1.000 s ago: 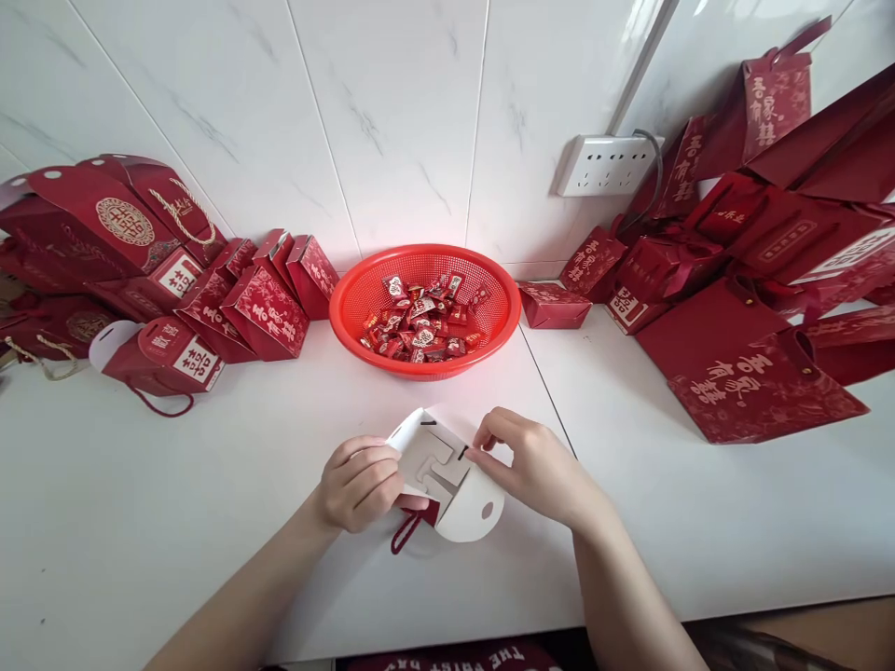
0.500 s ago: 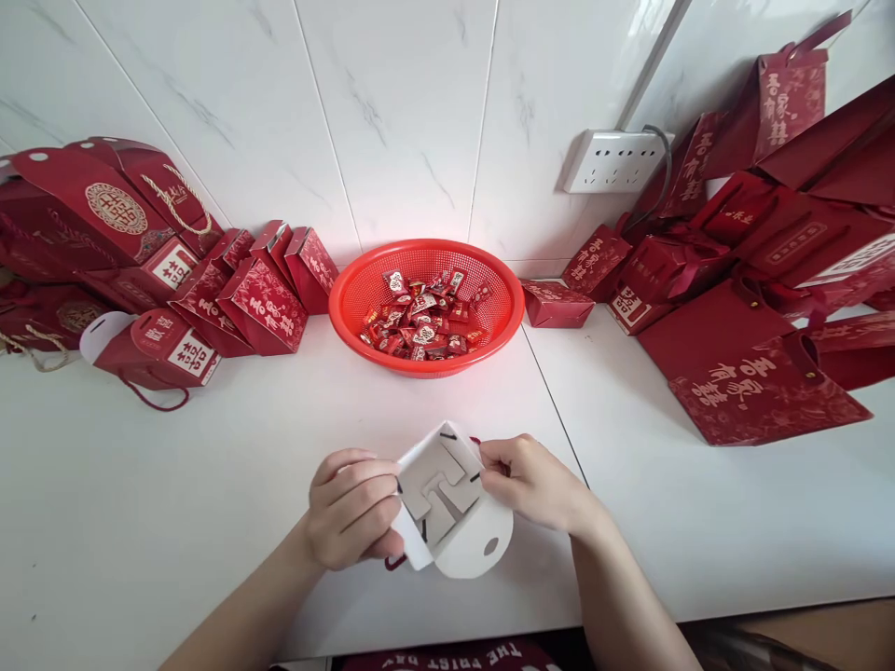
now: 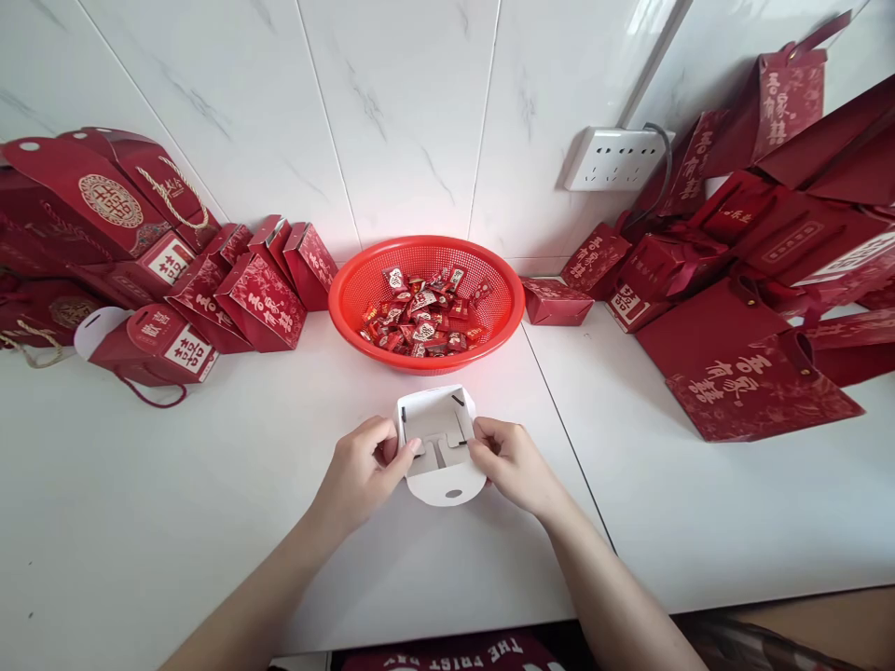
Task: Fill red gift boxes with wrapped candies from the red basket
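Note:
A small box point(image 3: 437, 415) with a white inside stands open at the top in the middle of the table, its rounded flap with a hole folded toward me. My left hand point(image 3: 368, 463) grips its left wall, thumb over the edge. The right wall is pinched between the fingers of my right hand point(image 3: 510, 461). Just beyond the box is a red plastic basket point(image 3: 346, 326) holding several wrapped candies point(image 3: 423, 321).
Red gift boxes point(image 3: 262, 298) stand at the left, one lying nearer point(image 3: 158, 345). More red boxes and bags point(image 3: 755, 387) are piled at the right. A power strip point(image 3: 619, 158) is on the tiled wall point(image 3: 406, 112) behind the white table point(image 3: 210, 485).
The box has turned upright to face me and moved away from me, closer to the basket. My left hand has shifted its hold, thumb now over the wall; both hands moved with it.

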### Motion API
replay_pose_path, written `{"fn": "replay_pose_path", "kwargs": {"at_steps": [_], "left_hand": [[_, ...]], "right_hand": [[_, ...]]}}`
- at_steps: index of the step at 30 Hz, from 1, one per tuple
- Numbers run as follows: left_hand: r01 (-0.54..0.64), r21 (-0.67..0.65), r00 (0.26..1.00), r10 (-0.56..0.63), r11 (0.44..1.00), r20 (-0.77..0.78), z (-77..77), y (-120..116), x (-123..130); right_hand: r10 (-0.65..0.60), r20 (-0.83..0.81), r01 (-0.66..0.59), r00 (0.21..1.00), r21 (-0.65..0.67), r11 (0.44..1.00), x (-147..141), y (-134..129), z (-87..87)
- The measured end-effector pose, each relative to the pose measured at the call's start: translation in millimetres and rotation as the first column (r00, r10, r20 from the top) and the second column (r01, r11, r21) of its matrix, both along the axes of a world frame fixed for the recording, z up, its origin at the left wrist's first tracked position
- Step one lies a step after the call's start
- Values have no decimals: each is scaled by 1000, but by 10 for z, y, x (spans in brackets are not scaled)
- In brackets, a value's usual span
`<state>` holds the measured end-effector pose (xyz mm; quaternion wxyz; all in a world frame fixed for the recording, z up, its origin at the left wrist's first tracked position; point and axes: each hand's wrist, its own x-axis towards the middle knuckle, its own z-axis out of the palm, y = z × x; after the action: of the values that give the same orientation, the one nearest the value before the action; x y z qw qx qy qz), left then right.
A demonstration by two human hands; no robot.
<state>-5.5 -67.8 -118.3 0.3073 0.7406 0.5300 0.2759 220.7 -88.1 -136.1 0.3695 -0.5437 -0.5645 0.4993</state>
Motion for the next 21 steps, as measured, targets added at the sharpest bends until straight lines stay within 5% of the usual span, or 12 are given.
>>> {"fn": "replay_pose_path", "kwargs": {"at_steps": [6, 11, 15, 18, 21], "left_hand": [[94, -217, 953, -25, 972, 301, -181, 112, -38], [76, -106, 939, -35, 991, 342, -287, 165, -52], [-63, 108, 947, 26, 992, 319, -268, 130, -40], [-48, 350, 968, -43, 936, 248, -211, 87, -41], [141, 411, 970, -208, 901, 125, -160, 46, -45]], "right_hand": [[36, -88, -39, 995, -29, 999, -1, 59, -150], [91, -43, -92, 995, -11, 996, 0, 62, -124], [6, 103, -26, 995, 189, 982, -13, 32, -91], [-130, 213, 2, 968, 512, 859, -8, 8, -34], [-81, 361, -198, 929, 670, 716, 10, -1, 34]]}}
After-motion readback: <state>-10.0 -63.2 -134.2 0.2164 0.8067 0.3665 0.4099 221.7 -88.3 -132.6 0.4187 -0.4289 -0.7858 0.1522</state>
